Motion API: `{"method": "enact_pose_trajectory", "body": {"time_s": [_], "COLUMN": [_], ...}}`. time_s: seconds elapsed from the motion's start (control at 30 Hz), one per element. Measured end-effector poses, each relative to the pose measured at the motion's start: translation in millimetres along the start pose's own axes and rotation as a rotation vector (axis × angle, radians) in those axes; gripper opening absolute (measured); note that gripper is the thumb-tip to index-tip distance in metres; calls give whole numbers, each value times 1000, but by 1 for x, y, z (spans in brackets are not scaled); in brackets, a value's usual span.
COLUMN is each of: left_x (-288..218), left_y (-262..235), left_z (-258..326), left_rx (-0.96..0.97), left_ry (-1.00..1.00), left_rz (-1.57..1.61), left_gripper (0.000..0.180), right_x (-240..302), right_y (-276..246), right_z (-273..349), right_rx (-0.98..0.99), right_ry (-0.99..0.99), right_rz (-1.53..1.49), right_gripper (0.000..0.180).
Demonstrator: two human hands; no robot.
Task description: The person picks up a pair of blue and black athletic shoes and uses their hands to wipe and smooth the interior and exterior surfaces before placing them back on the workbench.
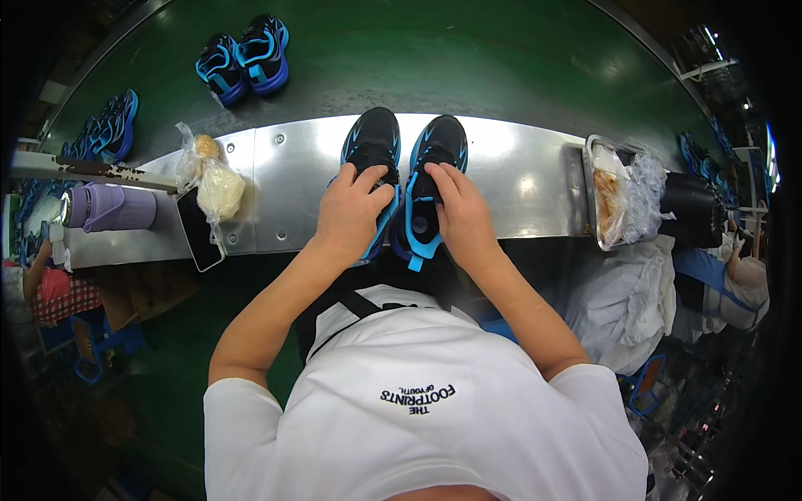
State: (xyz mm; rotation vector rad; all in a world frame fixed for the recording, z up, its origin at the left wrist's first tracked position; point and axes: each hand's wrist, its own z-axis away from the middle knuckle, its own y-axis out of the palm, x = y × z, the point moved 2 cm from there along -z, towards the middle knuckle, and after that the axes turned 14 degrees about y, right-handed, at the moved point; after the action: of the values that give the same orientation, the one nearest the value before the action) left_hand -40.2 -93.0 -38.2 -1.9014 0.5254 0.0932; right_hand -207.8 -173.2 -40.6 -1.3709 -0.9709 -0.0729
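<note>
Two black trainers with bright blue trim stand side by side, toes pointing away from the person, on the shiny sheet-metal bench [518, 167]. At the far left of that bench lies a lilac insulated bottle [109, 208] on its side, then a black flat phone [199, 230] with a knotted clear plastic bag of bread [214, 185] resting partly on it. The left hand [351, 213] is closed over the collar of the left black-and-blue trainer [373, 142], fingers curled into its opening. The right hand [462, 213] grips the right black-and-blue trainer [440, 146] at its tongue. Further right sits a rectangular metal tray [591, 179] holding crumpled clear bags. Beyond the bench, a green conveyor belt [468, 58] carries another pair of blue-and-black trainers [244, 60].
</note>
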Motion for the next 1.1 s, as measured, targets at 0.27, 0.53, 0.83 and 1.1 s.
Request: {"method": "enact_pose_trajectory", "body": {"time_s": [0.27, 0.53, 0.83, 1.1], "left_x": [8, 2, -9, 26], "left_y": [0, 7, 1, -36], "left_z": [3, 4, 15, -8], "left_rx": [-141, -287, -104, 111], "left_ry": [13, -55, -80, -78], "left_rz": [33, -17, -75, 250], "left_gripper": [38, 36, 38, 29], "right_x": [6, 33, -8, -4], "right_y": [3, 21, 8, -31], "right_z": [8, -10, 21, -19], "right_rx": [-108, -48, -87, 241], "right_ry": [-138, -57, -170, 69], "right_rz": [202, -35, 258, -108], "right_gripper": [52, 48, 62, 35]}}
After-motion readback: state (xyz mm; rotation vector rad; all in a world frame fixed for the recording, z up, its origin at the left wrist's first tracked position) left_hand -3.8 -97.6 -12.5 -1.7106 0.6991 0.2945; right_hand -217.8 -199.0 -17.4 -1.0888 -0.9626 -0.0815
